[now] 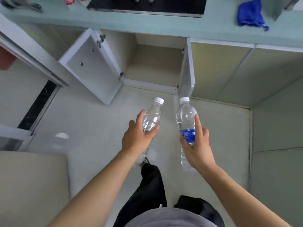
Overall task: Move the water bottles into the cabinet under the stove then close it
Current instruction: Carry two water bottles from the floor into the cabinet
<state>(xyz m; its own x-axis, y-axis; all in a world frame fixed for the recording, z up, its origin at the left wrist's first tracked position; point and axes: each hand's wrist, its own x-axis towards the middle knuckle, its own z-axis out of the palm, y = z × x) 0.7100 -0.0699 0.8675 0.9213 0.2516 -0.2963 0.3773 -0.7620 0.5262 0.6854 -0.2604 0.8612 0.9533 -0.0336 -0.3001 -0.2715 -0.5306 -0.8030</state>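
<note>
My left hand (136,136) grips a clear water bottle (152,115) with a white cap, its label hidden under my fingers. A second clear bottle (186,117) with a blue label and white cap sits in my right hand (196,145). Both bottles are held over the floor with caps pointing toward the cabinet (157,63) under the black stove (147,5). That cabinet stands open and looks bare inside. Its left door (91,66) swings far out; its right door (186,69) is seen edge-on.
A blue cloth (250,13) lies on the pale green countertop (164,23) at the right. Red-labelled bottles (68,0) stand at the counter's back left. A shut cabinet front (229,71) runs to the right. A beige surface (32,185) fills the lower left.
</note>
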